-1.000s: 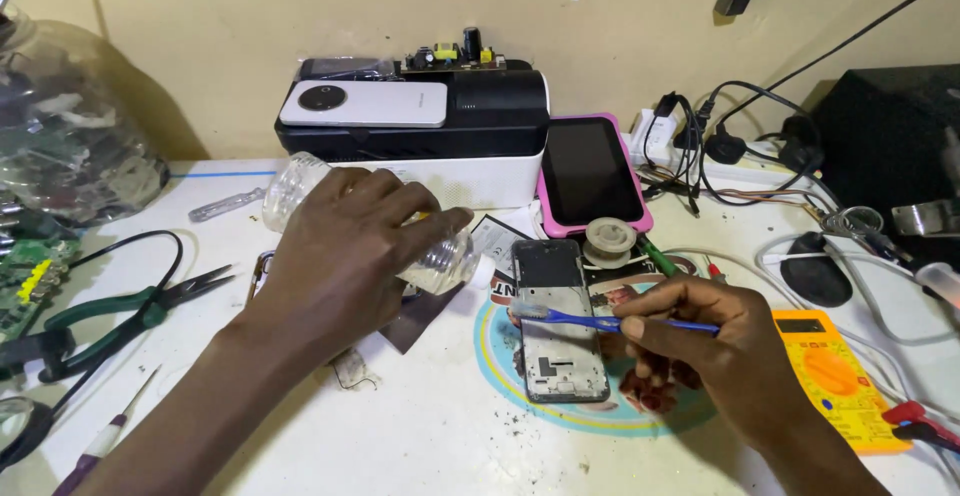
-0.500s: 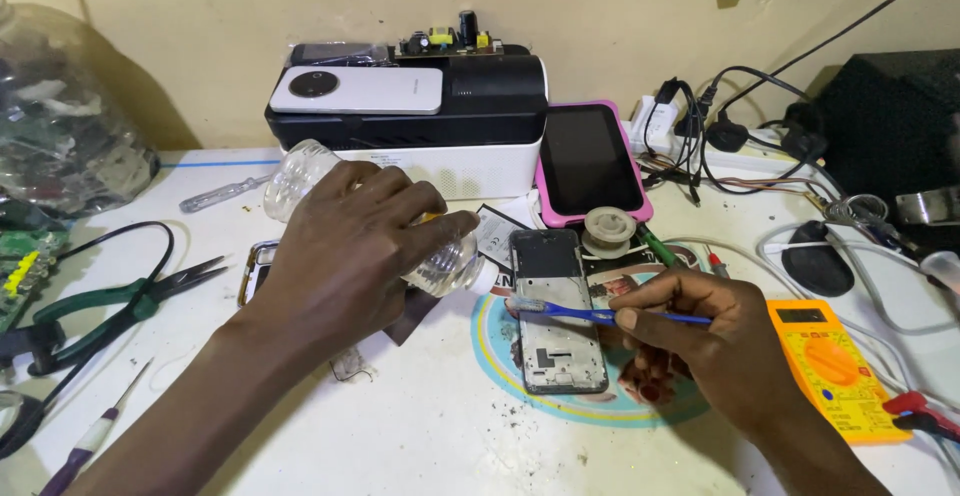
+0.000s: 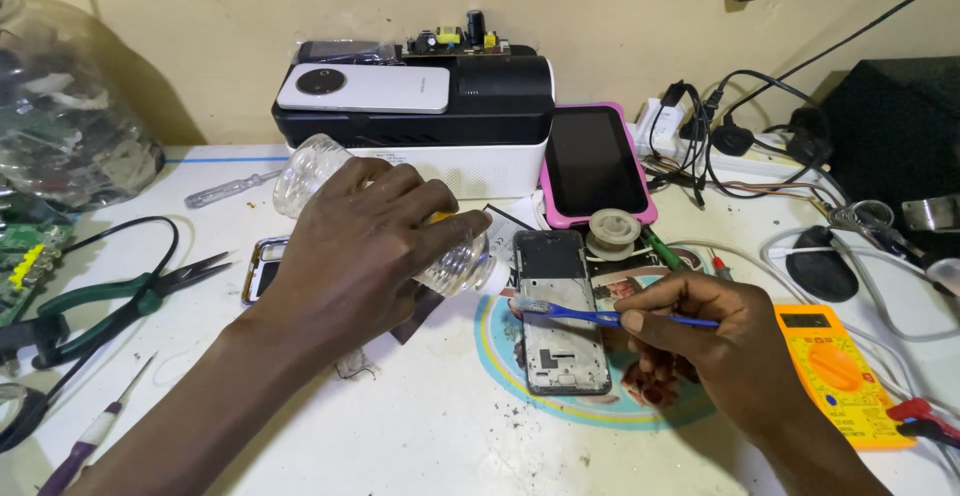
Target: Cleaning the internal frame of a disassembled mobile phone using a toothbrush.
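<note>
Left hand: I saw my left hand [image 3: 365, 246] clenched around a clear plastic bottle [image 3: 330, 191], tipped so its neck pointed toward 4 o'clock, just beside the brush head.
Opened phone: the opened phone [image 3: 555, 311] lay flat at the centre, on a round printed mat [image 3: 500, 356], bare frame facing up.
Right hand: my right hand [image 3: 725, 351] pinched a blue toothbrush [image 3: 600, 314], bristles resting over the phone's upper left edge, handle running toward 3 o'clock.
Doing it well: I judged only a few drops belonged on the bristles, the bottle barely tilted, so nothing flooded the frame; light strokes suited it.
Surface: a white bench, specked with dirt, held green pliers [image 3: 110, 306] at 9 o'clock and a yellow multimeter [image 3: 835, 371] at 3 o'clock.
Room: a yellowish wall stood at 12 o'clock, behind a pink-cased tablet [image 3: 595, 166].
</note>
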